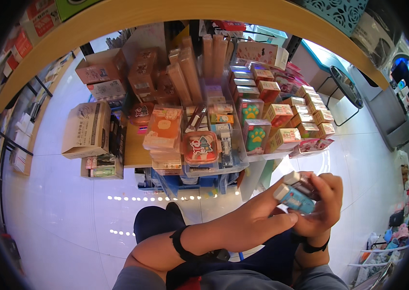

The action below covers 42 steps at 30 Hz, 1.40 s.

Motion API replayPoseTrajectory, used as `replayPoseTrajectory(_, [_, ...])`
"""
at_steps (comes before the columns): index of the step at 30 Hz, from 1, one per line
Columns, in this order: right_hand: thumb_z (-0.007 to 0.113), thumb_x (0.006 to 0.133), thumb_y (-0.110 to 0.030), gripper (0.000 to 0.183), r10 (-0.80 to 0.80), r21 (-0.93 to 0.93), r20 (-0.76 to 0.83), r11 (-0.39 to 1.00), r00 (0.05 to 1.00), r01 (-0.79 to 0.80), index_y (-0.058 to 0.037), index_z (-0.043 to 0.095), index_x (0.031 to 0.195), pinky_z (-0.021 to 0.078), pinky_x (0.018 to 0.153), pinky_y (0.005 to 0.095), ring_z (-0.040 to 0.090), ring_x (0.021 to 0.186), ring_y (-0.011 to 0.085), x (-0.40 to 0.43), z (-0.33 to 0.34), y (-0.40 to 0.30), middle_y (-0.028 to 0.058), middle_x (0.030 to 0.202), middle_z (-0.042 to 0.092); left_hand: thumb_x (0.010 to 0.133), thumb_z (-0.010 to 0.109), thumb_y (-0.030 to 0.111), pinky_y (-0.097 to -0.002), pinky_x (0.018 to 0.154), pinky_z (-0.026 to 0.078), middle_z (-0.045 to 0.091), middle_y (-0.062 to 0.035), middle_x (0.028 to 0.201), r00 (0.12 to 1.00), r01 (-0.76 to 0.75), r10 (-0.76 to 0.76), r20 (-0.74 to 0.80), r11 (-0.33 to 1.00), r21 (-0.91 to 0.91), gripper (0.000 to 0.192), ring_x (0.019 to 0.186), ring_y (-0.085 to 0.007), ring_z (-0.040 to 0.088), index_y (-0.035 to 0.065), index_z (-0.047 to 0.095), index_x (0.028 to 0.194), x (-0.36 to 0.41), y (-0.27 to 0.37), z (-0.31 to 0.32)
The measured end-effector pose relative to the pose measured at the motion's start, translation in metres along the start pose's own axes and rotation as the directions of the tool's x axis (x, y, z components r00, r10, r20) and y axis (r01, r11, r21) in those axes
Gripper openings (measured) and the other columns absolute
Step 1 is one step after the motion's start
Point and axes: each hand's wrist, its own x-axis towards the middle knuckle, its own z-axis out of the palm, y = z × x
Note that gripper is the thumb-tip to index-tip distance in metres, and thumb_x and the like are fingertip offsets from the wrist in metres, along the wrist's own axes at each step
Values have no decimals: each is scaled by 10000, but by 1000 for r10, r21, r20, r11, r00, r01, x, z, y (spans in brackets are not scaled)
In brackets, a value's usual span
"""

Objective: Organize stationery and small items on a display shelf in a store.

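Note:
In front of my lap, to the right, my two hands are together. My right hand [326, 203] grips two sleeved block erasers, a blue one [296, 198] and a dark brown one [304, 184]. Their pale ends point up and left. My left hand [253, 221] reaches across from the left, its thumb touching my right hand below the blue eraser. Its other fingers pass behind the erasers and are hidden, so I cannot tell how they hold. Nearest beyond stands a clear plastic bin [239, 167] with sleeved erasers and a red Santa-picture case [201, 148].
Boxed paw-shaped items [256, 139] and several small cartons [284, 139] stand to the right on the shelf. An open cardboard box [86, 128] sits at left. A wooden shelf edge [190, 12] arches overhead. A black round-topped stand [346, 87] is at far right.

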Motion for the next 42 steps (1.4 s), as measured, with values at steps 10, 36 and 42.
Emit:
replayPoseTrajectory(10, [888,750,-266,660,-220,363,-39,905,975,219,21,686,1309,428,662,393,581,752,236,-10,46,6,97,1054,656,1115,586,216,-299,957,543,659,-94,1246,935,286,-235,-265,942,176,478,1124,-140,653,12,492,1537,-32,38,-1])
replayPoseTrajectory(36, [661,842,16,303,69,741,0,670,998,-46,11,751,1132,425,572,283,533,660,167,-47,82,41,106,875,627,975,807,186,-254,811,548,733,-45,1050,706,342,229,-670,719,605,353,923,-95,684,2,633,1220,5,78,-46])
replayPoseTrajectory(42, [665,834,29,306,67,743,9,668,998,-52,0,754,1126,443,569,276,545,651,158,-50,86,38,102,878,638,929,844,183,-214,663,529,712,-6,872,740,497,129,-660,556,666,364,752,-50,645,4,657,1185,37,81,-58])
